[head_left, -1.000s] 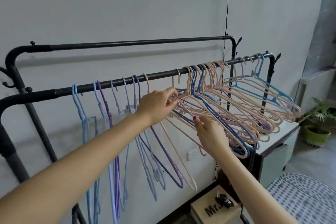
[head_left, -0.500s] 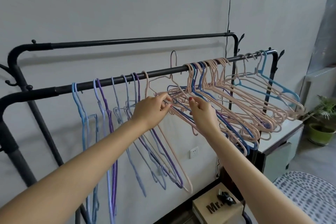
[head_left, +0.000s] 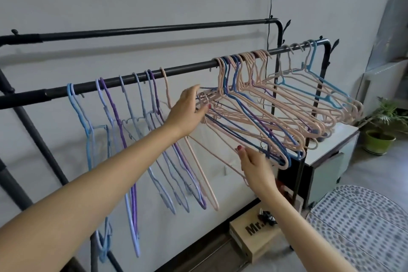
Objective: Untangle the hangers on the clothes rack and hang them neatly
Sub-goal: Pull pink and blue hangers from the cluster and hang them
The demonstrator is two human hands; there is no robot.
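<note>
On the front rail point(head_left: 187, 68) of the black clothes rack point(head_left: 326, 55), from about nine o'clock toward the middle, a sorted row of blue and purple hangers point(head_left: 114, 112) hangs straight down with gaps between the hooks, ending in one pink hanger point(head_left: 167, 95) at roughly eleven o'clock.

Just past it, near the centre, the left hand point(head_left: 187, 112) reaches into the near edge of the tangle; its fingers are extended and only lightly bent, touching the upper wires, and I cannot tell whether any one hanger is pinched.

From twelve to two o'clock lies the tangled bunch point(head_left: 265, 117), mostly pink hangers with blue and purple ones threaded through, their hooks crowded on the rail and their bodies splayed out sideways, overlapping. At about five o'clock of the bunch's near end, the right hand point(head_left: 256, 165) has loosely curled fingers at the lower corners of the nearest hangers, touching rather than clearly gripping.

These look like thin coated wire: light, springy, likely grippy enough to snag one another. Best taken at the neck just below the hook, one at a time, lifting upward to clear the rail while the other hand steadies the rest; yanking a shoulder would probably drag neighbours along.
</note>
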